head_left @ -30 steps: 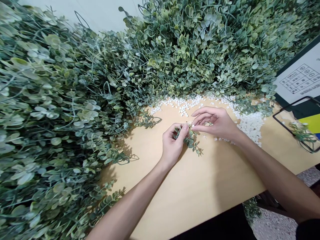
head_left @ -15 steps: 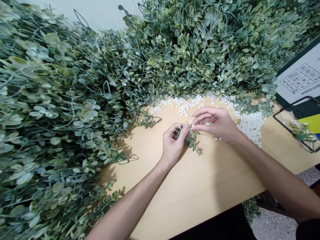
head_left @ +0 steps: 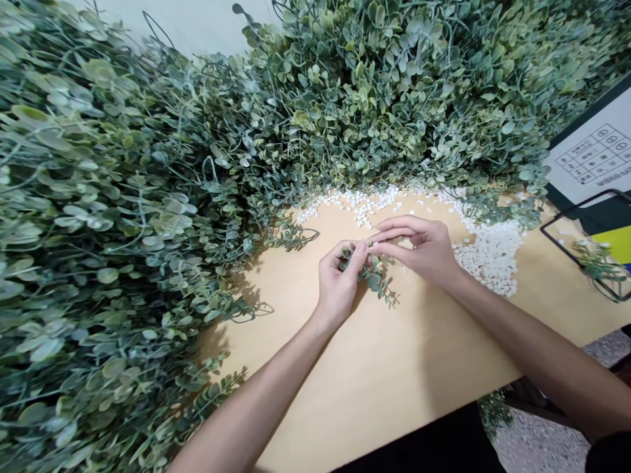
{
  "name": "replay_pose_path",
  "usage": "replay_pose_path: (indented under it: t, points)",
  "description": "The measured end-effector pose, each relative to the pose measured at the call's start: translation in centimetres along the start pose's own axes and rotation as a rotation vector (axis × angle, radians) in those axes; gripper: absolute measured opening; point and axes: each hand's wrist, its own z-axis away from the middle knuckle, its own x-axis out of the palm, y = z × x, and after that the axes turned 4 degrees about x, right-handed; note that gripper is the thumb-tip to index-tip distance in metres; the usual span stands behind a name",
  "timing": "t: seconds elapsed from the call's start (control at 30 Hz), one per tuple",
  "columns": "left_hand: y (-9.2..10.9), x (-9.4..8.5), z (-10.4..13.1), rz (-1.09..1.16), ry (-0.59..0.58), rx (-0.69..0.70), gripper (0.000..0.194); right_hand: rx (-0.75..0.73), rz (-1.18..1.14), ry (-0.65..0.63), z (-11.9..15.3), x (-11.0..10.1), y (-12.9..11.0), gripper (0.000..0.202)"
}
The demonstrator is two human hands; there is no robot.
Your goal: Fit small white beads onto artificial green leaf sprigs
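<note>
Near the middle of the table my left hand point(head_left: 338, 279) is closed around an artificial leaf sprig point(head_left: 377, 280), whose green tip hangs out on the right below the fingers. My right hand point(head_left: 419, 246) meets the left thumb from the right, its thumb and fingertips pinched together at the top of the sprig. What lies in that pinch is too small and covered to make out. Just behind and right of my right hand, small white pieces point(head_left: 493, 256) that look like tiny blossoms lie in a loose heap.
Piled artificial greenery point(head_left: 123, 230) lines the left and back of the wooden table point(head_left: 345, 387). At the right stand a dark board with a printed sheet point(head_left: 591, 161) and a black wire frame point(head_left: 559, 243). Another sprig point(head_left: 599, 259) lies by the frame.
My right hand has moved slightly left and its fingers have closed in against the left thumb. My left hand still holds the sprig in nearly the same place.
</note>
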Motion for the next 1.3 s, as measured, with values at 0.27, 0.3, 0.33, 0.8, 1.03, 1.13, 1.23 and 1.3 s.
replay_pose_path:
  t: [0.27,0.3,0.33,0.8,1.03,1.13,1.23,1.3]
  points:
    - [-0.20,-0.03,-0.01,0.022,0.003,0.005,0.033,-0.018,-0.120,0.018,-0.04,0.31,0.04,0.036]
    - [-0.23,-0.03,-0.02,0.023,0.004,0.007,0.032,-0.019,-0.114,0.022,0.01,0.36,0.06,0.034]
    - [-0.25,-0.03,-0.02,0.024,0.008,0.010,0.032,-0.016,-0.109,0.027,0.06,0.40,0.07,0.032]
    - [-0.06,0.14,-0.07,0.008,0.026,0.019,0.035,0.031,-0.112,-0.038,0.02,-0.09,-0.26,0.030]
    - [-0.11,-0.01,0.01,-0.011,0.011,0.009,0.036,0.033,-0.159,-0.043,-0.06,-0.12,-0.24,0.029]
    - [0.00,-0.01,0.05,0.000,-0.002,0.003,0.034,0.054,-0.148,-0.046,-0.10,-0.14,-0.24,0.030]
    - [0.20,0.02,0.09,-0.005,-0.008,0.000,0.036,0.078,-0.119,-0.049,-0.08,-0.22,-0.20,0.034]
    - [0.30,0.04,0.11,-0.008,-0.012,-0.007,0.038,0.095,-0.100,-0.058,-0.04,-0.26,-0.11,0.036]
